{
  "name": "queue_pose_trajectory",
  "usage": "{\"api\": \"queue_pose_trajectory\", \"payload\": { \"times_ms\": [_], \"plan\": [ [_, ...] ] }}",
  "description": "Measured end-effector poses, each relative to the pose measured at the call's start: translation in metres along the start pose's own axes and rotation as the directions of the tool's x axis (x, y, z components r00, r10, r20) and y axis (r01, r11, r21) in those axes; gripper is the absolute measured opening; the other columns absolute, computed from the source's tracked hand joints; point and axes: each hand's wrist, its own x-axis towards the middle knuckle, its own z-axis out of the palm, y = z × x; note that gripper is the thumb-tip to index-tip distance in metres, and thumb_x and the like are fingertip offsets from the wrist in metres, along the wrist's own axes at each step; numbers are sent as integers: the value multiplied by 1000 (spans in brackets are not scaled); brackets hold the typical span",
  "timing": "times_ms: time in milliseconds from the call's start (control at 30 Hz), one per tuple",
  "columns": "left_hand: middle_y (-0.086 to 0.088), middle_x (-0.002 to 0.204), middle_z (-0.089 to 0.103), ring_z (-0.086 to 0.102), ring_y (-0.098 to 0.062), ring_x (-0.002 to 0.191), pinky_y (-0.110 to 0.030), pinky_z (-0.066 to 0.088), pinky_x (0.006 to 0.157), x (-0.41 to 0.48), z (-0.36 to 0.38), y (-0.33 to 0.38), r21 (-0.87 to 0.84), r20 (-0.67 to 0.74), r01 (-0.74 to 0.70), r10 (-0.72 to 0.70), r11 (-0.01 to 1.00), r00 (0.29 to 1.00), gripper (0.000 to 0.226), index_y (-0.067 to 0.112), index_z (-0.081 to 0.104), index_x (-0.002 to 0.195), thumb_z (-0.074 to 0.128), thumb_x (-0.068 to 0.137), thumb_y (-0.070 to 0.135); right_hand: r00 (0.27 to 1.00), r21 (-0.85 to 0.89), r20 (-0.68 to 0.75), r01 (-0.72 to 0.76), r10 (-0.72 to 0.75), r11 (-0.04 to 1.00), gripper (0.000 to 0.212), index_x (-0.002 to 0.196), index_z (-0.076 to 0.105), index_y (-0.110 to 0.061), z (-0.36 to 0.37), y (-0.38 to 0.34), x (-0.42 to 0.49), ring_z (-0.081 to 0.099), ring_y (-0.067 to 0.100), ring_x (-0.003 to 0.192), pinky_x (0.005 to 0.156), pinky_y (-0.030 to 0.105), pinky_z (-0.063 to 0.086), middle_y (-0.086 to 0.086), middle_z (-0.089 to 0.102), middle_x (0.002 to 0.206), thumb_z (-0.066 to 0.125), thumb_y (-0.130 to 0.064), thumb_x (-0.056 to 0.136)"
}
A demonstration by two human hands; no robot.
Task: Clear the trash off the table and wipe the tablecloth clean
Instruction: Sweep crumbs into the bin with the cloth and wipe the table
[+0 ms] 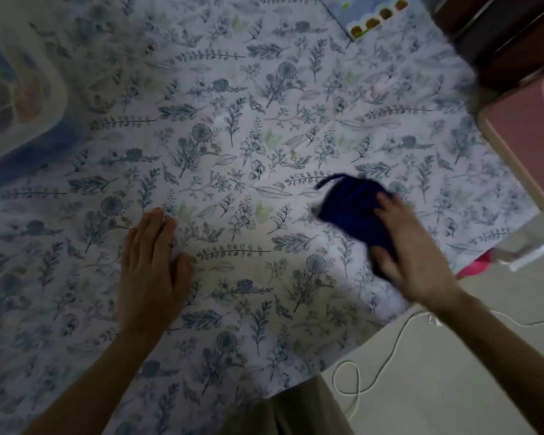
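Observation:
A white tablecloth (264, 127) printed with blue-grey leaves and flowers covers the table and fills most of the head view. My right hand (412, 249) grips a dark blue cloth (355, 205) near the table's right edge; hand and cloth are motion-blurred, and the cloth lies against the tablecloth. My left hand (153, 271) rests flat on the tablecloth, palm down, fingers together, to the left of the cloth. No trash shows on the visible part of the table.
A blurred white tray with coloured shapes (16, 98) sits at the left edge. A blue printed card with brown spots (377, 17) lies at the far right corner. A pink stool (525, 142), dark wooden furniture (503, 36) and a white cable (377, 372) on the floor are at the right.

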Motion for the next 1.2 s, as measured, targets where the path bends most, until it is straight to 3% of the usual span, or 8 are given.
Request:
{"api": "queue_pose_trajectory", "payload": {
  "times_ms": [167, 300, 400, 567, 833, 967, 1067, 1200],
  "plan": [
    [-17, 153, 33, 25, -28, 146, -51, 23, 118, 0, 0, -1, 0, -3, -6, 6, 1000, 1000, 56, -1, 40, 140, 39, 96, 32, 906, 48, -237, -348, 350, 936, 55, 143, 25, 2, -27, 45, 59, 14, 40, 144, 116, 53, 20, 22, 22, 154, 35, -28, 97],
    [-15, 154, 32, 23, -26, 146, -49, 22, 119, 0, 0, -1, 8, 13, 4, -5, 1000, 1000, 56, 1, 38, 142, 38, 96, 33, 847, 54, -316, -434, 428, 899, 56, 140, 30, 5, -17, 16, 134, 13, 40, 144, 117, 51, 18, 23, 23, 154, 35, -28, 95],
    [-15, 154, 32, 23, -26, 146, -48, 21, 119, 0, -1, 0, 13, 21, 10, -10, 1000, 1000, 56, 2, 37, 143, 36, 96, 34, 886, 64, -310, -341, 344, 938, 55, 142, 32, -2, -1, -37, 167, 13, 33, 146, 119, 47, 19, 15, 25, 156, 35, -31, 96],
    [-14, 154, 32, 23, -25, 146, -46, 20, 120, 0, 0, 0, 5, 11, 10, -11, 1000, 1000, 55, 2, 37, 143, 36, 97, 33, 979, -21, -205, 4, -8, 1000, 52, 139, 39, -1, 32, -125, 164, 21, 33, 144, 121, 43, 14, 17, 35, 151, 40, -30, 96],
    [-11, 156, 28, 21, -21, 147, -41, 15, 122, 0, 3, -4, -11, 8, 3, -3, 1000, 1000, 57, 4, 34, 145, 31, 98, 35, 922, -169, 120, 383, -367, 908, 51, 141, 40, -7, 60, -137, 65, 17, 30, 146, 118, 46, 21, 11, 30, 154, 42, -33, 97],
    [-10, 158, 23, 14, -20, 149, -41, 13, 123, 0, 3, -6, -2, 27, -7, 7, 1000, 1000, 60, 6, 30, 148, 29, 98, 39, 981, -55, 109, 165, -158, 985, 53, 137, 39, -9, 25, -64, 9, 17, 27, 146, 114, 48, 30, 9, 31, 153, 46, -30, 89],
    [-10, 159, 21, 12, -20, 150, -42, 13, 123, 0, 4, -7, 1, 32, -11, 11, 1000, 999, 62, 6, 30, 148, 26, 98, 43, 997, -29, 44, -60, 61, 998, 58, 138, 35, 0, -12, -12, -1, 18, 30, 146, 115, 48, 24, 15, 28, 153, 36, -38, 94],
    [-11, 158, 23, 13, -20, 149, -41, 12, 123, -1, 3, -7, -6, 27, -10, 10, 1000, 1000, 62, 5, 31, 147, 25, 98, 43, 909, 38, -179, -375, 375, 926, 56, 139, 30, -1, -23, 14, 50, 27, 36, 140, 113, 52, 27, 18, 28, 152, 37, -30, 92]
  ]
}}
